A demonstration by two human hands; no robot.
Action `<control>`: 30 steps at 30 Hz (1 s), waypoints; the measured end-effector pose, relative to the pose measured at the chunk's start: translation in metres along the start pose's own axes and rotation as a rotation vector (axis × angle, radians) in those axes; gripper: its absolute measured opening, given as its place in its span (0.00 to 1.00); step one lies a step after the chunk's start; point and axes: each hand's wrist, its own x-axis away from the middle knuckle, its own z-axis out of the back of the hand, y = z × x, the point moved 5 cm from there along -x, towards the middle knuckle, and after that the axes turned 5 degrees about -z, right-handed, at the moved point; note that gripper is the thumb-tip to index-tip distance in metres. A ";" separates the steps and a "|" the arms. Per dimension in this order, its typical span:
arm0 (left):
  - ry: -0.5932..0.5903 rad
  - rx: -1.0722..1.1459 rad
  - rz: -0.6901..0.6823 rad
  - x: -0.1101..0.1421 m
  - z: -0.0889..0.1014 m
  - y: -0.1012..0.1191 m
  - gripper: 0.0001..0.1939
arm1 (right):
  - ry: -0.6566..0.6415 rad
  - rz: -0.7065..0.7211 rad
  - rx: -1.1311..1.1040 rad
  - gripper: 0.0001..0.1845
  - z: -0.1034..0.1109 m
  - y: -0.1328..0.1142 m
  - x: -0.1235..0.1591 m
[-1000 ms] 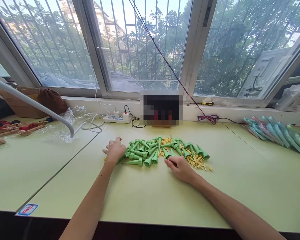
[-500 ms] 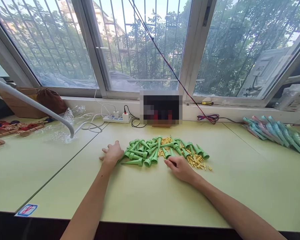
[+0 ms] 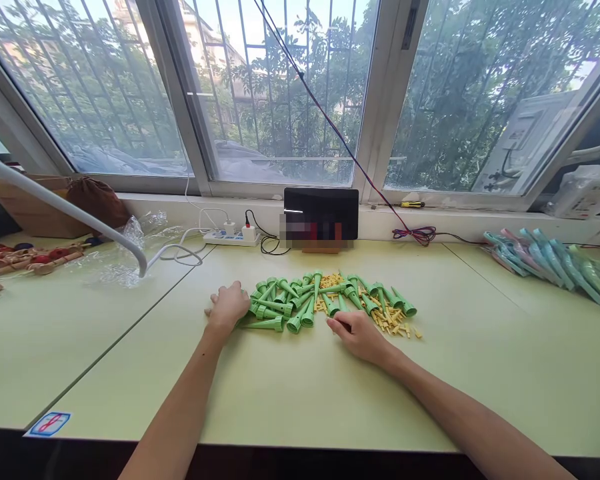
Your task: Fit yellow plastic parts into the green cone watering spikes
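Note:
A pile of green cone-shaped plastic watering spikes (image 3: 276,311) with ribbed collars lies on the pale yellow-green table (image 3: 330,393). Small yellow plastic pieces (image 3: 393,320) are spread among and behind them, mostly at the right. At the pile's left end, my left hand (image 3: 229,305) touches the outermost spikes, palm down, its fingers bent and apart. My right hand (image 3: 357,331) rests at the pile's front edge with thumb and forefinger pinched together. Whatever is between those fingertips is too small to make out.
Behind the pile stands a dark tablet screen (image 3: 321,213) on a wooden stand. A power strip (image 3: 231,237) with cables and a grey lamp arm (image 3: 80,212) are at the left. Wooden toys (image 3: 45,259) lie far left, bagged coloured items (image 3: 550,260) far right.
My left hand has shifted slightly right, closer against the spikes, its fingers less spread. My right hand keeps its pinch in nearly the same spot. The view has moved slightly.

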 end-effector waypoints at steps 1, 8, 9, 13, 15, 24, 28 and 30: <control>0.008 -0.006 0.007 0.001 0.001 0.002 0.15 | 0.003 0.002 -0.003 0.23 0.000 0.000 0.000; 0.325 0.127 -0.323 0.013 0.018 0.038 0.13 | 0.077 0.013 -0.027 0.22 0.003 -0.002 0.000; 0.368 0.167 -0.386 0.017 0.019 0.044 0.11 | 0.091 0.010 -0.027 0.20 0.004 -0.002 0.001; 0.537 0.274 -0.621 0.041 0.023 0.073 0.08 | 0.163 0.026 0.010 0.12 0.009 0.000 0.001; 0.555 0.337 -0.737 0.057 0.022 0.089 0.07 | 0.223 0.042 0.045 0.08 0.012 0.000 0.001; 0.320 0.432 -1.160 0.112 0.002 0.138 0.07 | 0.303 0.014 0.170 0.14 0.009 0.001 -0.003; 0.233 0.466 -1.177 0.117 -0.004 0.142 0.08 | 0.258 -0.012 0.231 0.19 0.003 0.003 -0.006; 0.183 0.487 -1.168 0.116 -0.007 0.142 0.08 | 0.223 -0.026 0.247 0.17 0.001 0.005 -0.007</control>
